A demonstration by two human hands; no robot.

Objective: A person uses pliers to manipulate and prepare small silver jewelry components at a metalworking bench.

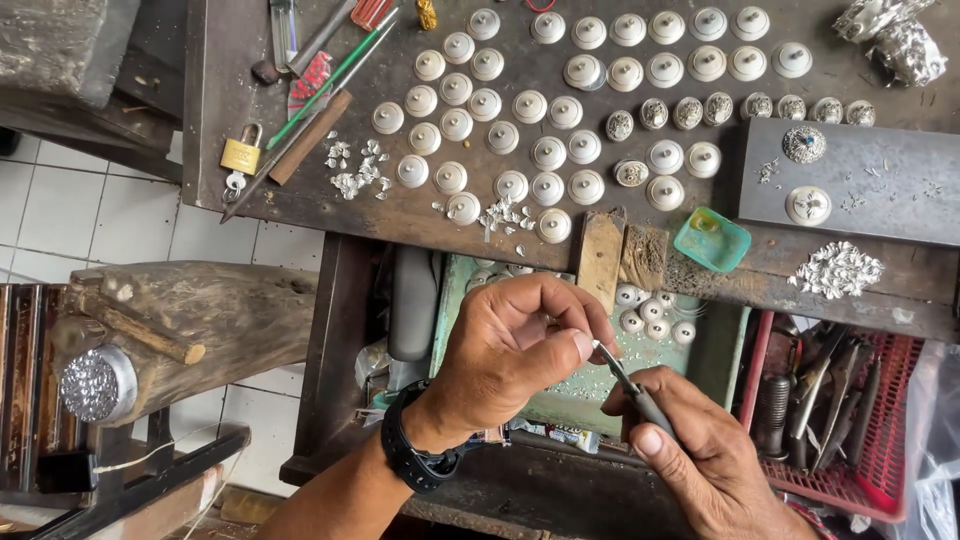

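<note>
My left hand (520,350), with a black wristband, is curled shut around a small silver piece that its fingers mostly hide. My right hand (700,450) grips slim grey tweezers (625,380), whose tips reach up to the piece between my left thumb and forefinger. Both hands hover over a green drawer (720,350) holding a few round silver domes (655,310) and metal scraps. On the dark workbench (230,110) above lie several rows of round white-silver buttons (550,150) with centre studs, some ornate.
A brass padlock (241,155), files and a green-handled tool (330,80) lie at the bench's left. A small teal dish (712,240), a steel block (880,185) with two ornaments, silver filigree heaps (838,270) and a red basket of tools (850,410) are at right. A wooden stump (200,320) stands left.
</note>
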